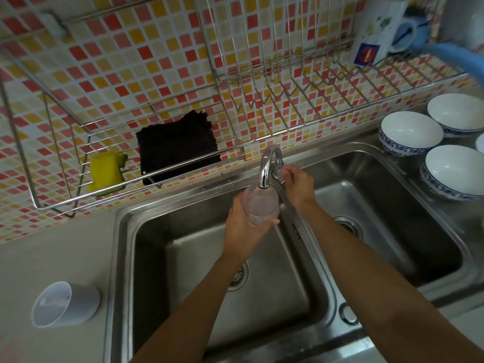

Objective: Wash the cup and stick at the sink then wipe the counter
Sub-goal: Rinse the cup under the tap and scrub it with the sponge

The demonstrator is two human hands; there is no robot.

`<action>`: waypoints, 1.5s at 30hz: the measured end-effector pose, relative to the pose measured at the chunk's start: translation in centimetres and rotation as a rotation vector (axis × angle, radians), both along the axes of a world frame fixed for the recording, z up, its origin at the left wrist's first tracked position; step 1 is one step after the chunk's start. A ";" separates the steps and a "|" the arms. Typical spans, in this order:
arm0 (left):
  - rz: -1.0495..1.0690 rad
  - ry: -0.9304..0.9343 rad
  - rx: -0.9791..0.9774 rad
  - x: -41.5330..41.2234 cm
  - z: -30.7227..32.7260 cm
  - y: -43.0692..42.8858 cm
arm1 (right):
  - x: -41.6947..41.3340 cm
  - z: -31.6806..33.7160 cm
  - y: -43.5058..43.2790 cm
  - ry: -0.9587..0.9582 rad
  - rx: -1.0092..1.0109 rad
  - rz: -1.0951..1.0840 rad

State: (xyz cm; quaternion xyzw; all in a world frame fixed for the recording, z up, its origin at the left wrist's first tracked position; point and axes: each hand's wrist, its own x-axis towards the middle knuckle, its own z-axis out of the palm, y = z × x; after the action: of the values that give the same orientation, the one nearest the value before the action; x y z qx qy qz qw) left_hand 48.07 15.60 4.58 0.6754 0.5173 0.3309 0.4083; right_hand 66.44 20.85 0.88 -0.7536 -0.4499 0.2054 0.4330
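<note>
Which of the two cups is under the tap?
The pinkish translucent cup gripped by the left hand beneath the spout; the white cup is on the counter, untouched.

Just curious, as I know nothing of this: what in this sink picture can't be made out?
All in the head view:
Water from the faucet into the pink cup, held by the left hand: too faint to tell.
Tap handle: mostly covered by the right hand and its fingers.
The stick: not seen anywhere.
Fourth bowl: cut off by the right edge.
Print on the box, top right: blurred.
</note>
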 end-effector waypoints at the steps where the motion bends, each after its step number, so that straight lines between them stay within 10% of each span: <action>1: -0.004 -0.003 -0.002 0.0 0.0 0.0 | 0.0 0.1 -0.1 -0.011 -0.008 0.020; 12: 0.101 0.056 -0.029 -3.3 -1.7 -1.3 | -1.2 -4.5 -9.4 -0.259 -0.193 0.251; 24: 0.019 0.703 -0.059 -9.8 -6.7 -2.7 | -2.0 -8.1 -12.3 -0.625 -0.292 0.345; 45: -0.200 1.606 0.369 -12.6 -4.0 -3.1 | -2.1 -8.2 -12.4 -0.712 -0.281 0.358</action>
State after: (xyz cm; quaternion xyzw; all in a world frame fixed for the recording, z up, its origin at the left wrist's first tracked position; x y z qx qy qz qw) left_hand 35.48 12.52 0.54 0.8050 0.5264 -0.2103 -0.1753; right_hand 64.38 8.47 -7.28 -0.7393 -0.6627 0.0635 0.1012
